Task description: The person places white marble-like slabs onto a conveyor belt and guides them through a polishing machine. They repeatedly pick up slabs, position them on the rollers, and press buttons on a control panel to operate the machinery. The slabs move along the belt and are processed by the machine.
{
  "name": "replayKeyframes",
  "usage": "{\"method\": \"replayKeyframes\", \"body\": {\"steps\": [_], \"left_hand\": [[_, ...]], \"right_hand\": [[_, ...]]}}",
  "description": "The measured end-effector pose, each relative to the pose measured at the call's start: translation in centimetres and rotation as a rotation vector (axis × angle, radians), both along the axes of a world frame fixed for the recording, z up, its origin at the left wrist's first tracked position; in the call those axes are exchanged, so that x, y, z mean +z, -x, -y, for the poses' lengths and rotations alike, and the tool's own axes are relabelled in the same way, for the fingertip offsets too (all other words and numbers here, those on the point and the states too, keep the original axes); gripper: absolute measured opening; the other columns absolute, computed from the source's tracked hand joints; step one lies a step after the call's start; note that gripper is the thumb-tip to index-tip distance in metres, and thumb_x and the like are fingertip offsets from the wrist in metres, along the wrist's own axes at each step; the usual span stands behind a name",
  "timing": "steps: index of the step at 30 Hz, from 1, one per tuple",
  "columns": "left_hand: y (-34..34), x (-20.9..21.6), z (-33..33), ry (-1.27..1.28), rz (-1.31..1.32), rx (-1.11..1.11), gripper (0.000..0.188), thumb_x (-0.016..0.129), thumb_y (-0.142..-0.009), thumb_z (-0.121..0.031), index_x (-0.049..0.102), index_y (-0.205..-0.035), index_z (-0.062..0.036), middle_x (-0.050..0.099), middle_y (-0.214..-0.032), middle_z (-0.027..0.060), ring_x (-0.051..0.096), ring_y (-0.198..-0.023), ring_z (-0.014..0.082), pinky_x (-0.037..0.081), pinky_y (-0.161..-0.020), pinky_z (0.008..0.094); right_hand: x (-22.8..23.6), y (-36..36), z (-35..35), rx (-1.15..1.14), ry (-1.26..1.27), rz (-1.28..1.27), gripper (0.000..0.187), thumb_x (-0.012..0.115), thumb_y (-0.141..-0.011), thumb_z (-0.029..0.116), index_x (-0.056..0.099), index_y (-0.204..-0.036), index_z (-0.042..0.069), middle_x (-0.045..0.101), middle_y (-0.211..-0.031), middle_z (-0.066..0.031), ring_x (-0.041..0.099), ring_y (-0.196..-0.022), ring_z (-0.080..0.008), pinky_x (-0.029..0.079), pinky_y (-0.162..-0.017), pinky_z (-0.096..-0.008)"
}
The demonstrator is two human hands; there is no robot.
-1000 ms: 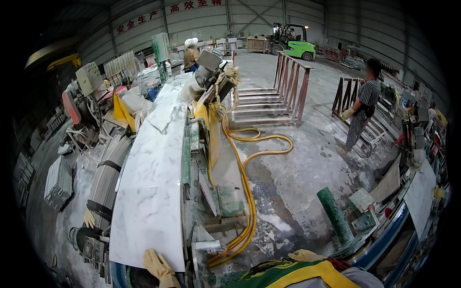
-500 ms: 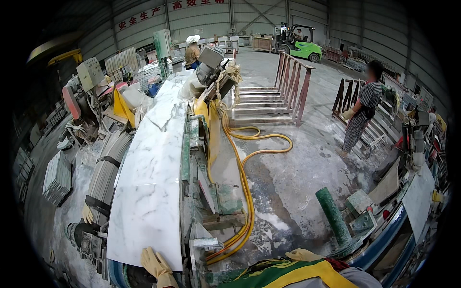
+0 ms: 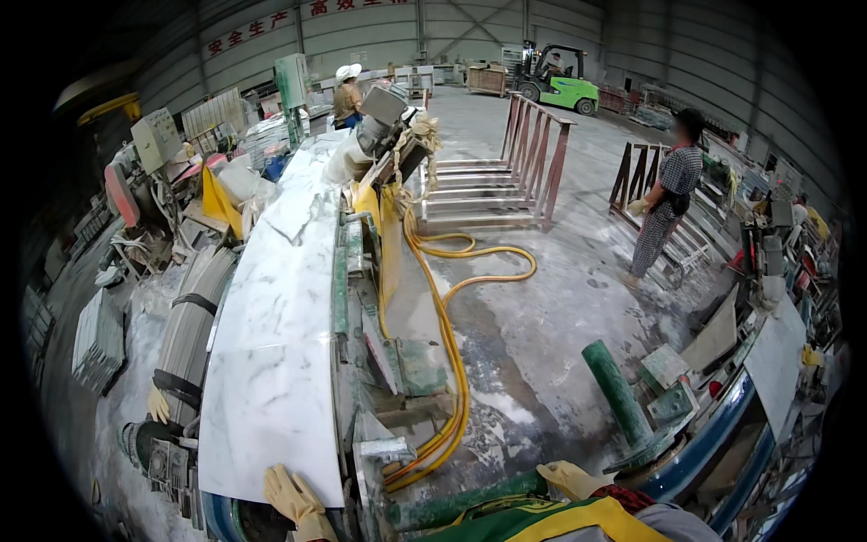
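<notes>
My left hand (image 3: 294, 502), in a cream work glove, lies with fingers outstretched on the near end of a white grey-veined marble slab (image 3: 266, 406). The slab lies flat on the long conveyor bed, its near edge by my wrist. My right hand (image 3: 571, 480), gloved alike, is at the lower middle, near the end of a green cylinder (image 3: 470, 502). Its fingers point left and look loosely extended, with nothing visible in them. A green and yellow garment (image 3: 551, 524) covers part of the lower edge.
Beyond the slab is a motorised machine head (image 3: 384, 113). Yellow hoses (image 3: 452, 361) loop over the floor right of the bed. Further off are a metal rack (image 3: 533, 172), a standing person (image 3: 668, 194) and a green forklift (image 3: 564, 88). Bundled strips (image 3: 185, 316) lie left.
The whole view has shifted slightly, moving the surroundings left. More of my right hand and the green cylinder beside it shows. My left hand stays on the slab's near end.
</notes>
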State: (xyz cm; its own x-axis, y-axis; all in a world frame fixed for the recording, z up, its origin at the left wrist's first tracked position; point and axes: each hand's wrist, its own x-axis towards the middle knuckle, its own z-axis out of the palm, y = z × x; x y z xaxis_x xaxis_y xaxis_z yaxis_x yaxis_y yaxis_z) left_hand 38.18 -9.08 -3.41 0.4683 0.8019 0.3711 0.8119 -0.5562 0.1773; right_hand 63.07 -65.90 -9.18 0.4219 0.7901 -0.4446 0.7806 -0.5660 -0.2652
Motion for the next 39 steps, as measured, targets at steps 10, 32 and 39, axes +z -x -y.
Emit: {"method": "replayKeyframes", "body": {"steps": [10,32,39], "left_hand": [[1.2,-1.1,-0.3,-0.069,0.099,-0.092,0.044,0.058,-0.101,-0.023,0.059,-0.137,0.0021,0.054,-0.144,0.03,0.048,-0.135,0.0484,0.033,-0.115,0.0573],[4.8,-3.7,-0.5,-0.31,0.137,-0.335,0.051,0.062,-0.099,-0.024,0.055,-0.143,0.0018,0.053,-0.145,0.0329,0.051,-0.129,0.0541,0.036,-0.112,0.0611],[5.3,-5.9,1.7,-0.08,-0.013,-0.259,0.056,0.058,-0.102,-0.028,0.047,-0.152,-0.0046,0.041,-0.157,0.0317,0.036,-0.146,0.0501,0.027,-0.121,0.0584]], "right_hand": [[3.5,8.0,1.3,-0.719,-0.135,-0.424,0.061,0.06,-0.095,0.007,0.038,-0.153,0.006,0.064,-0.13,-0.025,0.063,-0.117,-0.0405,0.051,-0.098,-0.0424],[-1.1,19.2,3.2,-0.126,-0.038,-0.202,0.053,0.06,-0.098,0.024,0.045,-0.148,0.016,0.064,-0.134,-0.0203,0.063,-0.118,-0.0414,0.053,-0.099,-0.044],[-3.7,27.0,5.8,-0.726,-0.455,-0.439,0.057,0.052,-0.106,0.049,0.062,-0.14,0.004,0.069,-0.132,-0.0192,0.066,-0.117,-0.0295,0.052,-0.098,-0.0368]]}}
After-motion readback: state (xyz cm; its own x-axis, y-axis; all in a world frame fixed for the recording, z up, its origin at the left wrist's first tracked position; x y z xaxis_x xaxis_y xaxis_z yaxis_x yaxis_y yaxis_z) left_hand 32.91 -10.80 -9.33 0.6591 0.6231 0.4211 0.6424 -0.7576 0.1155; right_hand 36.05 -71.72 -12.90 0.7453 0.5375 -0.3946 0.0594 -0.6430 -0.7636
